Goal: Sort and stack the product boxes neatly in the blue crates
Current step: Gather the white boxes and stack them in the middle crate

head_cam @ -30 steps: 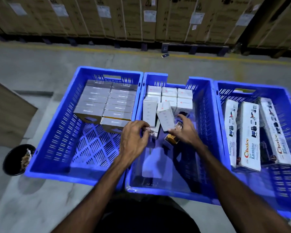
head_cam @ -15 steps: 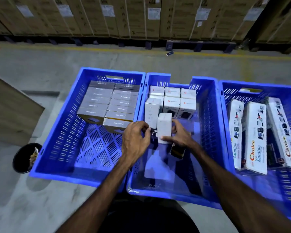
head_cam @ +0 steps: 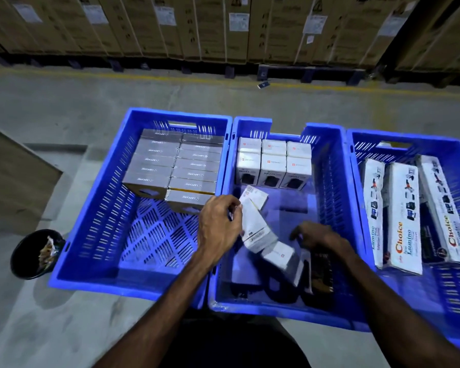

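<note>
From the head camera, three blue crates stand side by side on the floor. In the middle crate [head_cam: 329, 181] the left hand [head_cam: 219, 224] pinches a white box [head_cam: 252, 221] with curled fingers and holds it tilted above the crate bottom. The right hand [head_cam: 316, 235] hangs low near the dark boxes [head_cam: 319, 272]; it is blurred, so I cannot tell its grip. Six white boxes [head_cam: 274, 163] stand in neat rows at the far wall. The left crate [head_cam: 96, 208] holds stacked grey boxes [head_cam: 175, 166], and the right crate [head_cam: 457, 288] holds long white boxes [head_cam: 406, 216].
</note>
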`<state>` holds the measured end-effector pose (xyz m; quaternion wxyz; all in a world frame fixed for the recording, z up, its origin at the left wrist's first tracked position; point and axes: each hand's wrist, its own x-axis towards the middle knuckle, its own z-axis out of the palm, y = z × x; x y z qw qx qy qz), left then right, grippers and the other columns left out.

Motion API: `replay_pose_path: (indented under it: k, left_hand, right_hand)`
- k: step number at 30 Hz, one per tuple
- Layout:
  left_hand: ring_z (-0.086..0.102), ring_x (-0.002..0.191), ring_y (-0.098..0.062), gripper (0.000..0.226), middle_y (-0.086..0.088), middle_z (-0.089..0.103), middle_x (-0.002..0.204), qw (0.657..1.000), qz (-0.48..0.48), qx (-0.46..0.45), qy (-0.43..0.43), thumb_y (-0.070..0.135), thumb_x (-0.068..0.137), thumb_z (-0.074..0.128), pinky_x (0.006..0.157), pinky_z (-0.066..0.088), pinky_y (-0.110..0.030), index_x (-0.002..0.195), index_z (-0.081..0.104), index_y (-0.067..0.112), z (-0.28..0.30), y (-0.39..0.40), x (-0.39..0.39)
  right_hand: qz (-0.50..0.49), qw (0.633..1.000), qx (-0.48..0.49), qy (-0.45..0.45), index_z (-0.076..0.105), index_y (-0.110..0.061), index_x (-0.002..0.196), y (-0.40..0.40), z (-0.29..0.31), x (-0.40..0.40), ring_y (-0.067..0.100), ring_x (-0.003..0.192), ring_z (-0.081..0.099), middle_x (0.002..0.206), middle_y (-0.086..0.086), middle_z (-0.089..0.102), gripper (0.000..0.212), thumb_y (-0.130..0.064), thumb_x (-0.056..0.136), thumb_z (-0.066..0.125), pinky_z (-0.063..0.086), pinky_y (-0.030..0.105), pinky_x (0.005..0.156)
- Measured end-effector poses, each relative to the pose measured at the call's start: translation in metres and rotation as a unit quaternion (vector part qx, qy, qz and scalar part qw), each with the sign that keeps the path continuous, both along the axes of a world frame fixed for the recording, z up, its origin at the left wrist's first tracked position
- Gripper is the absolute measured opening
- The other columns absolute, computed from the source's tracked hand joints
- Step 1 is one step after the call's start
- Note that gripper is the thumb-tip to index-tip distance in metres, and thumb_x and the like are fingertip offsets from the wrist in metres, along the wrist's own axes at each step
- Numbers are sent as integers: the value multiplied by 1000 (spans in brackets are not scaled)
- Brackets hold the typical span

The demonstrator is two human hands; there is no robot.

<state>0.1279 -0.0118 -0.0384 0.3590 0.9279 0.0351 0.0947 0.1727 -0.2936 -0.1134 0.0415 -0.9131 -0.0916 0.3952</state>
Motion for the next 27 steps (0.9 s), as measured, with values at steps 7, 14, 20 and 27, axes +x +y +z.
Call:
replay_pose_path:
  k: [7, 14, 20, 27]
  left_hand:
    - [54, 79, -15, 5, 6, 69, 81, 999, 13, -38, -3, 15, 91, 72, 68, 45, -35, 86, 71, 17, 4, 1, 1]
    - [55, 80, -19, 9, 7, 66, 79, 999, 15, -45, 3, 18, 92, 72, 69, 45, -37, 84, 68, 19, 6, 1, 1]
    - [58, 81, -19, 6, 5, 69, 81, 999, 15, -50, 4, 18, 90, 72, 70, 48, -38, 84, 70, 19, 7, 1, 1]
    - [58, 79, -21, 7, 3, 67, 79, 998, 11, -56, 4, 18, 91, 70, 69, 52, -43, 84, 68, 17, 5, 3, 2]
  right_hand:
    - [-202, 935, 227, -185, 69, -7, 127, 44, 55, 12, 29, 119, 68, 128, 12, 73, 29, -21, 103, 62, 52, 40, 97]
    - [-163, 950, 250, -89, 43, -17, 157, 124, 40, 40, 29, 147, 42, 159, 12, 45, 89, -65, 84, 55, 34, 44, 121]
    - [-142, 971, 176, -83, 58, -26, 143, 133, 27, 44, 31, 138, 51, 150, 11, 53, 100, -81, 61, 43, 41, 44, 114]
    - [-134, 970, 189, 72, 69, -20, 123, 121, 11, 2, 14, 73, 66, 80, -6, 71, 69, -76, 85, 58, 49, 27, 67]
